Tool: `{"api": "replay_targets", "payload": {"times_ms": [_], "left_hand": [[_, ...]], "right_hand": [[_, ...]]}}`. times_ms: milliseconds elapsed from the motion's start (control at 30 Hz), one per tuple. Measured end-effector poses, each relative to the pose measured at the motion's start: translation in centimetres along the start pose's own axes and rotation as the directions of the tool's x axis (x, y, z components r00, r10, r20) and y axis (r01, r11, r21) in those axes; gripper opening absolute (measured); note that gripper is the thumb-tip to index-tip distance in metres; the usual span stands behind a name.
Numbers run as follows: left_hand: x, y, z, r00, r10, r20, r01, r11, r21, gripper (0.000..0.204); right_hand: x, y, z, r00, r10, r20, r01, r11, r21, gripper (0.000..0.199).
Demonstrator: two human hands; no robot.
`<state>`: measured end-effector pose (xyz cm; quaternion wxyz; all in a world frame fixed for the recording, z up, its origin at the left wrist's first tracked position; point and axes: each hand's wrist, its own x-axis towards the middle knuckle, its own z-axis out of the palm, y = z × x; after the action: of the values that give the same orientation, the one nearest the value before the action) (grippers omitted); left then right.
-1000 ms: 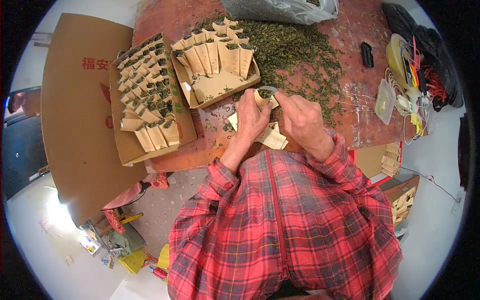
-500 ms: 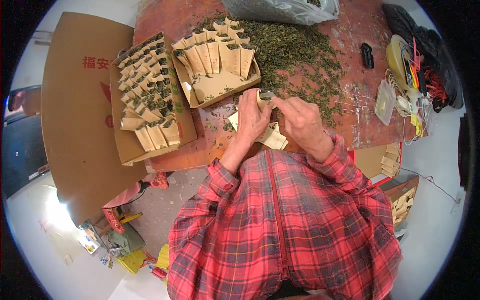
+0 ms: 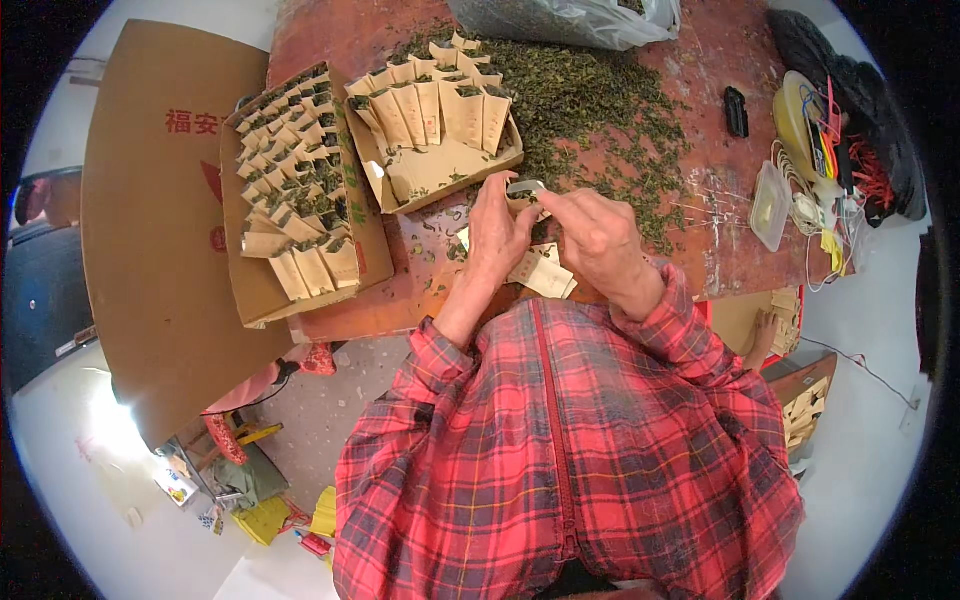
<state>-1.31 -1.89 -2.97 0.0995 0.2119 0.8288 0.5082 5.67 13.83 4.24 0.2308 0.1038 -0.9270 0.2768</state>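
Observation:
My left hand (image 3: 497, 228) and my right hand (image 3: 592, 232) meet over the red table (image 3: 720, 260), both gripping one small kraft paper packet (image 3: 527, 197) with a shiny rim at its top. Loose green tea leaves (image 3: 590, 100) are spread on the table just beyond my hands. Flat empty packets (image 3: 543, 272) lie under my wrists. A cardboard tray (image 3: 440, 168) straight ahead holds a row of upright filled packets. Left of it, a larger cardboard tray (image 3: 262, 290) is packed with several rows of filled packets.
A big flat cardboard sheet (image 3: 150, 220) lies at the left. A clear plastic bag (image 3: 570, 18) sits at the far edge. At the right are a small black object (image 3: 737, 111), a clear plastic box (image 3: 771, 204) and tangled cords. More packets (image 3: 805, 410) stand in a box at the lower right.
My hands stay in nearly the same spot, with the fingers shifting slightly on the packet. Nothing else has moved.

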Motion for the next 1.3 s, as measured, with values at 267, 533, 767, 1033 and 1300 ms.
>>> {"api": "replay_targets", "payload": {"times_ms": [267,533,767,1033,1300], "left_hand": [[0.0,-0.1,-0.2,0.999,0.013,-0.035,-0.012,1.000,0.026,0.053],[-0.4,-0.7,-0.2,0.998,0.036,-0.048,-0.033,0.998,0.050,0.052],[-1.3,-0.6,-1.3,0.993,0.099,-0.063,-0.090,0.987,0.132,0.055],[1.8,4.2,-6.5,0.965,0.101,-0.243,-0.074,0.990,0.117,0.051],[8.8,-1.7,-8.1,0.957,0.040,-0.286,0.051,0.952,0.303,0.049]], "right_hand": [[0.3,0.2,0.6,0.999,-0.035,-0.011,0.036,0.999,0.038,0.039],[0.2,0.2,0.3,0.999,-0.031,-0.031,0.033,0.998,0.051,0.042],[0.9,0.3,-1.5,0.988,0.023,-0.151,-0.004,0.993,0.120,0.042],[-1.3,2.4,-1.9,0.955,0.247,-0.166,-0.205,0.950,0.237,0.028],[-2.9,3.0,-1.6,0.916,0.380,-0.125,-0.327,0.891,0.314,0.026]]}}
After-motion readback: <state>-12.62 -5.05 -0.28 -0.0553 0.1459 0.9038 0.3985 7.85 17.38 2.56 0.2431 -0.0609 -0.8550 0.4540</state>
